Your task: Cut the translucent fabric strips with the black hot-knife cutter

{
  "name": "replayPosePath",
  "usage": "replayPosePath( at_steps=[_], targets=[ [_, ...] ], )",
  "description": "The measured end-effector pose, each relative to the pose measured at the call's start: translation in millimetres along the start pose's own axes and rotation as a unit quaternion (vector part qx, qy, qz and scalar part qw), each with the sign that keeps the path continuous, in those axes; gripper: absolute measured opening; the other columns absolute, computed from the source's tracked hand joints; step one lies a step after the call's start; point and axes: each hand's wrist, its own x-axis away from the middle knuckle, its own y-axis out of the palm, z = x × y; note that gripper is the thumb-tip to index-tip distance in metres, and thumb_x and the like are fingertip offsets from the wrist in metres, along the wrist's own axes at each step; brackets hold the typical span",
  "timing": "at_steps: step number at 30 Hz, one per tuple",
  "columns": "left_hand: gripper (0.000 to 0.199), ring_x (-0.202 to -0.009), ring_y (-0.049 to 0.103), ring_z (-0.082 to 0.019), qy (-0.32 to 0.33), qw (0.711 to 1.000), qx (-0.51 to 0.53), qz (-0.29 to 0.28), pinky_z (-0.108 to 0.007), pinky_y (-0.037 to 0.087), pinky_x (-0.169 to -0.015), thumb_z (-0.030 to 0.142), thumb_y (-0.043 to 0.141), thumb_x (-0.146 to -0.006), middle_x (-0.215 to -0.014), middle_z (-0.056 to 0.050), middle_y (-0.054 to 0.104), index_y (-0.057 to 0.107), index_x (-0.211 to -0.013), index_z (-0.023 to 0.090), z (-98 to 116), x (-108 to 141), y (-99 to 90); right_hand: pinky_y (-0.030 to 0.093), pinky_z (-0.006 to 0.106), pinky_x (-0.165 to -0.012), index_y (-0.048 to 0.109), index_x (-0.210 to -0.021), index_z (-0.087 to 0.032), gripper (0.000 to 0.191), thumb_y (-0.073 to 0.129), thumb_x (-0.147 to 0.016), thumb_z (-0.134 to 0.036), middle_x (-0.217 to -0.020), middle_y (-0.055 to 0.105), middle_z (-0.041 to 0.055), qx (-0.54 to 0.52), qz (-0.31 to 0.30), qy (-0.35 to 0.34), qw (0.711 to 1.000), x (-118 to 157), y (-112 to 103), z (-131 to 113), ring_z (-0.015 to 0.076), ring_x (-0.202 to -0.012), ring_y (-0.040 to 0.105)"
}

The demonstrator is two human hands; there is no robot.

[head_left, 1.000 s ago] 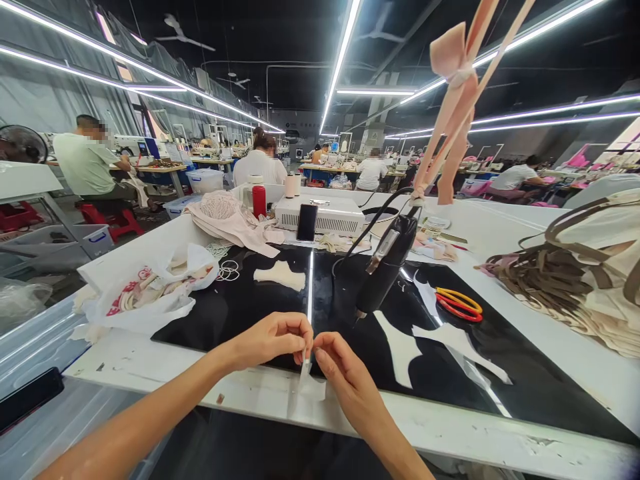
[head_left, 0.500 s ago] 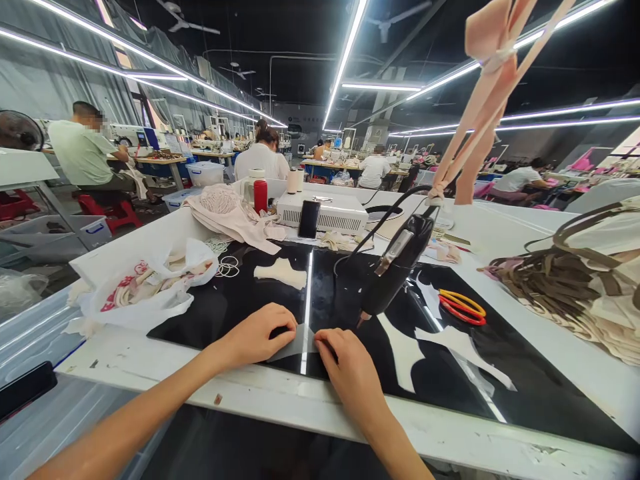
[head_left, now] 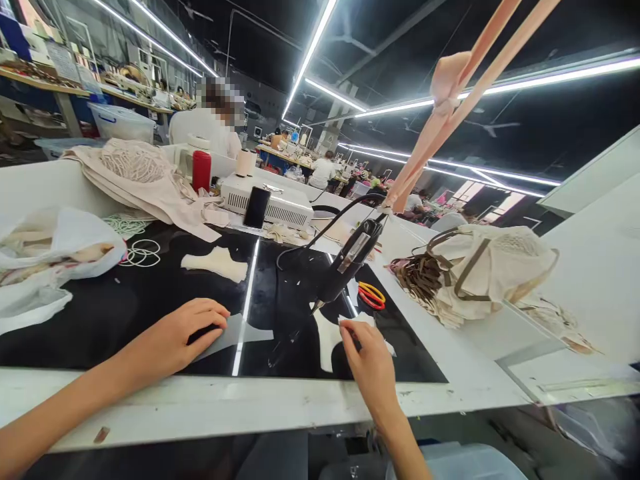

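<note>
My left hand (head_left: 183, 337) is closed at the left end of a thin grey, see-through cut piece (head_left: 255, 333) that lies on the black board (head_left: 150, 293). Its thumb and fingers come together over that piece's edge. My right hand (head_left: 370, 353) is at the near edge of a white cut piece (head_left: 369, 319), fingertips drawn together on it. Between the hands lies another cream cut piece (head_left: 327, 341). Above it hangs a black hand-held tool (head_left: 350, 257) with a pointed tip, tied to peach fabric straps (head_left: 425, 143).
A fuzzy cream piece (head_left: 215, 264) lies farther back. Red and yellow rings (head_left: 371, 296) are at the right, white rings (head_left: 143, 253) at the left. A phone (head_left: 257, 208) leans against a white box (head_left: 295, 208). Plastic bag (head_left: 60, 247) left; beige bags with brown straps (head_left: 500, 260) right.
The view has turned to the right. My right hand has let go of the grey piece and moved right to the white cut piece. My left hand stays at the grey piece.
</note>
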Motion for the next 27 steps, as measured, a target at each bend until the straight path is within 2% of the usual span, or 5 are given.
replayPosePath(
  at_steps=[4,9,15,20,27],
  targets=[
    [0.023,-0.122,0.061,-0.023,0.001,1.000,-0.011,-0.005,-0.032,0.049,-0.108,0.040,0.054,-0.100,-0.129,-0.001,0.068,0.074,-0.103,0.030,-3,1,1.8,0.046,0.046,-0.087,0.072,-0.105,-0.018,0.046,0.037,-0.104,-0.047,-0.105,0.074,0.0149,0.053,0.011,0.009,0.998,-8,-5,39,0.0299,-0.091,0.063],
    [0.022,-0.120,0.062,-0.025,-0.009,1.000,-0.007,0.005,-0.033,0.049,-0.107,0.041,0.057,-0.098,-0.129,-0.002,0.068,0.075,-0.102,0.030,-5,3,2.5,0.045,0.047,-0.092,0.072,-0.112,-0.016,0.047,0.038,-0.104,-0.048,-0.114,0.074,0.0152,0.077,0.001,0.011,0.997,-8,-7,55,0.0317,-0.100,0.064],
    [0.022,-0.118,0.063,-0.023,-0.005,1.000,-0.014,0.011,-0.034,0.050,-0.107,0.041,0.055,-0.099,-0.126,0.002,0.070,0.075,-0.102,0.030,-2,3,1.1,0.046,0.045,-0.090,0.070,-0.113,-0.015,0.052,0.034,-0.105,-0.052,-0.114,0.073,0.0164,0.095,0.011,0.059,0.994,7,-17,63,0.0315,-0.103,0.064],
    [0.025,-0.120,0.061,-0.023,-0.028,1.000,-0.006,0.010,-0.036,0.047,-0.110,0.044,0.054,-0.099,-0.128,0.002,0.068,0.074,-0.102,0.030,1,4,1.1,0.045,0.043,-0.085,0.068,-0.112,-0.016,0.062,0.034,-0.100,-0.067,-0.106,0.072,0.0158,0.108,0.012,0.096,0.989,17,-14,58,0.0322,-0.097,0.063],
    [0.029,-0.126,0.058,-0.024,-0.066,0.998,-0.001,-0.024,-0.035,0.043,-0.113,0.048,0.053,-0.099,-0.135,-0.001,0.065,0.075,-0.105,0.030,-1,4,-0.2,0.041,0.041,-0.075,0.063,-0.081,-0.022,0.062,0.034,-0.093,-0.076,-0.087,0.066,0.0130,0.092,0.033,0.151,0.984,21,-6,51,0.0307,-0.084,0.058]
  ],
)
